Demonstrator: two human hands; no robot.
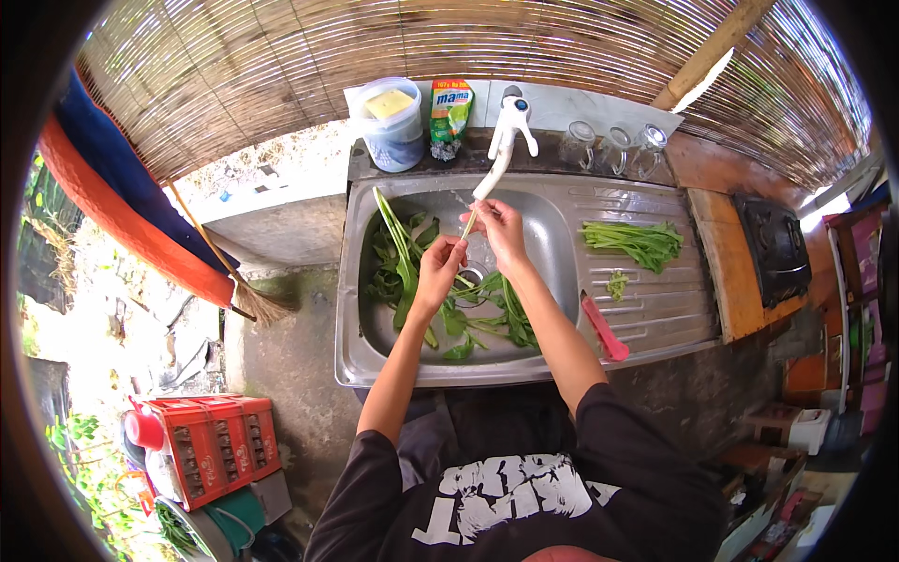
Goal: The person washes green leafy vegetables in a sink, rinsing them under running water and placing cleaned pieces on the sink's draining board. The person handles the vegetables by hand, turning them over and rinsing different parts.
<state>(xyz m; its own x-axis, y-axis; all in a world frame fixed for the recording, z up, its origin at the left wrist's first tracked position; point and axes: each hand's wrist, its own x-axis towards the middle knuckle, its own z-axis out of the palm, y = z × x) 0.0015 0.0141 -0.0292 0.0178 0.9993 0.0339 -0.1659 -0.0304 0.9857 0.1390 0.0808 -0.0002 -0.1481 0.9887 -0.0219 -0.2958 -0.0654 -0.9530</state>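
Between my two hands, above the sink's drain, is a pale green stem (469,226). My left hand (440,265) pinches its lower end, and my right hand (497,228) grips its upper end just below the spout of the white faucet (511,126). Leafy green stalks (402,263) lie along the left side of the steel sink basin (555,246), and more leafy greens (516,316) lie at its bottom. On the ribbed drainboard (660,309) rest a bunch of greens (632,242), a small pile of green bits (617,286) and a knife with a pink handle (604,330).
Behind the sink stand a plastic tub (393,133) with a yellow sponge, a dish soap pouch (449,112) and several glass mugs (612,146). A black stove (771,246) is at right. A red bottle crate (218,446) and a straw broom (260,302) are at left.
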